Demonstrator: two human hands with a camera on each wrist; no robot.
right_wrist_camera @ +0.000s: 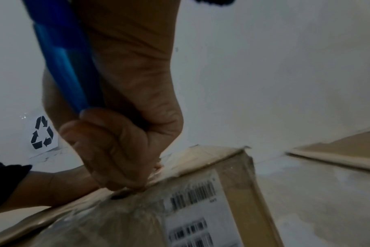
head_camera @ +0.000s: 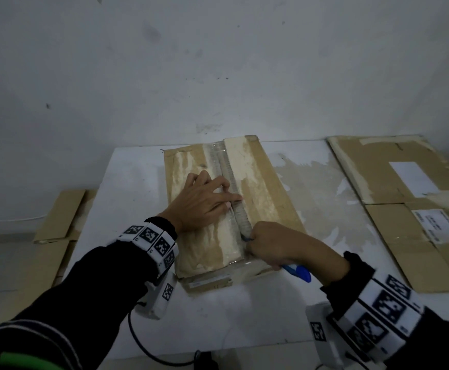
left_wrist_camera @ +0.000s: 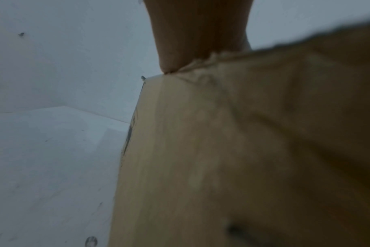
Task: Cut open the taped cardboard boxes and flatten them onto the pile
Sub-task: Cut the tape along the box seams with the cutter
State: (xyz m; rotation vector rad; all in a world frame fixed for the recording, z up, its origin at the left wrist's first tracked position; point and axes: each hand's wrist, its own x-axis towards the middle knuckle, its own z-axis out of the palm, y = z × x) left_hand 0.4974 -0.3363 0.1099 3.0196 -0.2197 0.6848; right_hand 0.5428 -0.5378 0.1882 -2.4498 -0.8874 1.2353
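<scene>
A flat brown cardboard box (head_camera: 266, 188) lies on the white table (head_camera: 132, 177), with a strip of clear tape (head_camera: 226, 166) running down its middle seam. My left hand (head_camera: 204, 201) lies flat on the box top left of the seam, fingers spread and straight. My right hand (head_camera: 274, 244) grips a blue utility knife (head_camera: 298, 272) at the near end of the seam, blade end down at the tape. In the right wrist view the fist (right_wrist_camera: 116, 142) wraps the blue handle (right_wrist_camera: 63, 63) above the box's barcode label (right_wrist_camera: 192, 197). The left wrist view shows only the box side (left_wrist_camera: 222, 150).
Flattened cardboard (head_camera: 405, 198) with white labels is piled on the table at the right. More flat cardboard (head_camera: 60, 217) lies on the floor at the left. A white wall (head_camera: 218, 62) stands right behind the table. A black cable (head_camera: 148, 351) hangs at the near edge.
</scene>
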